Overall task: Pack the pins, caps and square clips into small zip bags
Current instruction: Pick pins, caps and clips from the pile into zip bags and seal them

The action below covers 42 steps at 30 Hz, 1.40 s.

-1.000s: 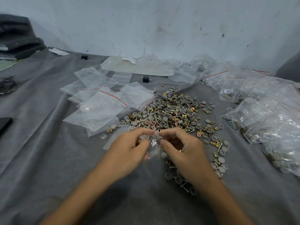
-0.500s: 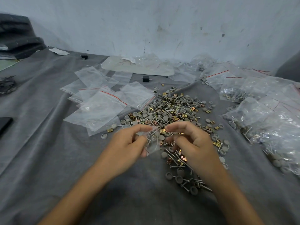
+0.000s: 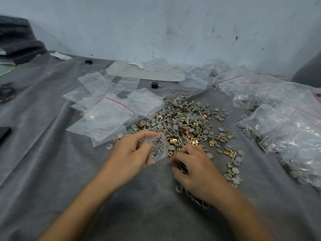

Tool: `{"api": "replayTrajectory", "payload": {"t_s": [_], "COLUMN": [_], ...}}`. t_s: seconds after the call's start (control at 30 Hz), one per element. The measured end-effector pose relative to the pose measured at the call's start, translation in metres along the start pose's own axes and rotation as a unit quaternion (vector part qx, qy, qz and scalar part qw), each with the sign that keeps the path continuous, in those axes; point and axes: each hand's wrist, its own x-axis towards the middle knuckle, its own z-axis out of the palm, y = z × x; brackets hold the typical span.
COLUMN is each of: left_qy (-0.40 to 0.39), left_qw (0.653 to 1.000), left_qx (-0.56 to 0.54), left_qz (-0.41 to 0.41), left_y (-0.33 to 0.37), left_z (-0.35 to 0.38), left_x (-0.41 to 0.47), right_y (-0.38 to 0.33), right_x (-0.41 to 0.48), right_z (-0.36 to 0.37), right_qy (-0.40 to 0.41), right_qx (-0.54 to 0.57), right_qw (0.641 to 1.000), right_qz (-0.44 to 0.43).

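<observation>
Pinched between thumb and forefinger of the left hand [image 3: 132,153] – small zip bag [image 3: 159,147], a few parts already inside, held at the near edge of the loose pile [image 3: 187,122] on grey cloth [image 3: 52,171]. Right hand [image 3: 192,168] curled down on the pile beside it – whether it holds anything, cannot tell. Empty bags [image 3: 104,117] lie left, filled bags [image 3: 286,133] right

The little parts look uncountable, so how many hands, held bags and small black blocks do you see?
Hands: 2, left hand and right hand
Held zip bag: 1
Small black blocks: 2
Total: 5
</observation>
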Motion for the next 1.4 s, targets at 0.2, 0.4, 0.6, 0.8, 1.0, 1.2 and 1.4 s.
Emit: {"api": "replayTrajectory", "payload": {"t_s": [0.2, 0.4, 0.6, 0.8, 1.0, 1.2, 1.4], "left_qy": [-0.001, -0.001, -0.007, -0.007, -0.009, -0.012, -0.013], "left_qw": [1.000, 1.000, 1.000, 1.000, 1.000, 1.000, 0.999], "left_qx": [0.009, 0.007, 0.015, 0.011, 0.012, 0.019, 0.027], "left_qz": [0.000, -0.005, -0.005, -0.001, -0.003, 0.007, 0.011], "left_y": [0.000, 0.001, 0.000, 0.000, 0.001, -0.001, -0.001], "left_z": [-0.001, 0.000, 0.006, 0.007, 0.005, 0.004, 0.004], "left_x": [-0.001, -0.001, -0.003, -0.004, -0.003, -0.004, -0.003], "right_y": [0.002, -0.002, -0.016, -0.013, 0.009, 0.011, 0.013], "right_x": [0.002, 0.003, 0.002, 0.004, 0.000, 0.001, 0.002], "right_z": [-0.002, -0.007, -0.006, -0.007, -0.015, -0.015, -0.014], "right_qy": [-0.001, 0.125, 0.153, 0.141, 0.012, 0.013, 0.041], "right_qx": [0.017, 0.104, 0.281, 0.298, -0.029, -0.045, -0.056], "right_qw": [1.000, 0.986, 0.947, 0.943, 0.996, 0.994, 0.992], "right_qz": [0.021, 0.032, 0.025, 0.046, 0.086, 0.100, 0.102]}}
